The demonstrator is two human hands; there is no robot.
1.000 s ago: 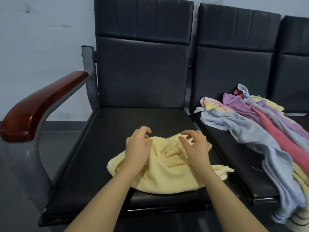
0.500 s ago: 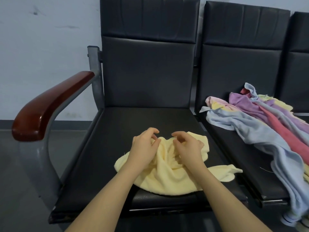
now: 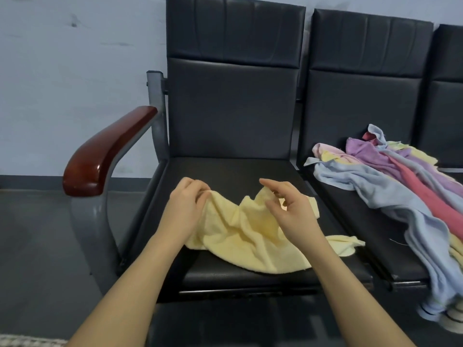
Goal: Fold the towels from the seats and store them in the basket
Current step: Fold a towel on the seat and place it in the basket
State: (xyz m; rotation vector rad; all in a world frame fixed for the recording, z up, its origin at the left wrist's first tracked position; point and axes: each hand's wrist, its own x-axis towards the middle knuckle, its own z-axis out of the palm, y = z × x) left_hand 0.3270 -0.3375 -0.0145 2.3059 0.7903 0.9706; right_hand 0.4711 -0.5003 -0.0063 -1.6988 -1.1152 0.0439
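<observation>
A row of black padded seats (image 3: 235, 116) stands against a pale wall (image 3: 75, 71), the nearest one fitted with a grey metal frame and a glossy reddish-brown wooden armrest (image 3: 105, 151) on its left side. On the next seat to the right lies a heap of unfolded towels (image 3: 390, 181) in pale blue, purple, pink, red and yellow, trailing down over that seat's front edge.

A crumpled yellow towel (image 3: 245, 236) lies on the cushion of the nearest seat, towards its front, with one corner flopped out to the right. Both bare forearms reach in from below.

The left hand (image 3: 186, 209) has its grip closed on the towel's upper left edge, cloth pinched between thumb and curled fingers and lifted a little off the cushion. The right hand (image 3: 290, 209) is over the towel's upper right part, fingers loosely curled and spread; its fingertips are at a raised peak of the cloth, but I cannot tell whether they actually pinch it or only touch it.
</observation>
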